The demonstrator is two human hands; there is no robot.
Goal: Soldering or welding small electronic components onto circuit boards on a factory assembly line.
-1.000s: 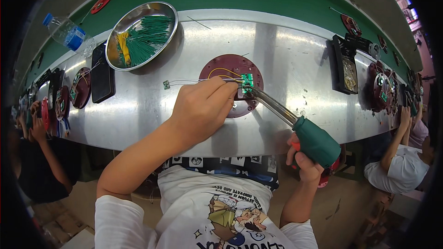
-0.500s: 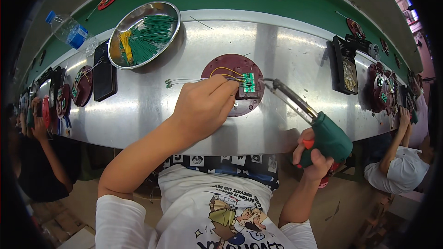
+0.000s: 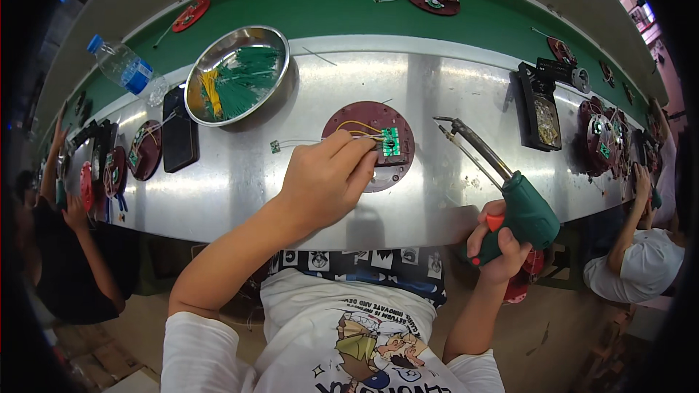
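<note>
My left hand [image 3: 328,178] is closed in a pinch on thin wires at the left side of a small green circuit board [image 3: 391,142]. This board lies over a round maroon disc [image 3: 357,111] on the metal bench, with a yellow wire looping across the disc. Pale wires run left from under my fingers to a tiny green board [image 3: 275,146]. My right hand [image 3: 502,246] grips a green-handled soldering gun [image 3: 530,211] with a red trigger. Its tip points up and left, apart from the circuit board. My left fingertips hide part of the wires.
A steel bowl [image 3: 222,45] holds green wires [image 3: 251,81] and a yellow bundle [image 3: 211,93]. Beside it are a water bottle [image 3: 125,65] and a black flat device [image 3: 180,138]. A black stand [image 3: 540,113] and maroon discs [image 3: 601,138] are at right. Co-workers sit on both sides.
The soldering gun's tip has pulled away from the circuit board, up and to the right. My left hand keeps its pinch by the board. The whole view has shifted slightly.
</note>
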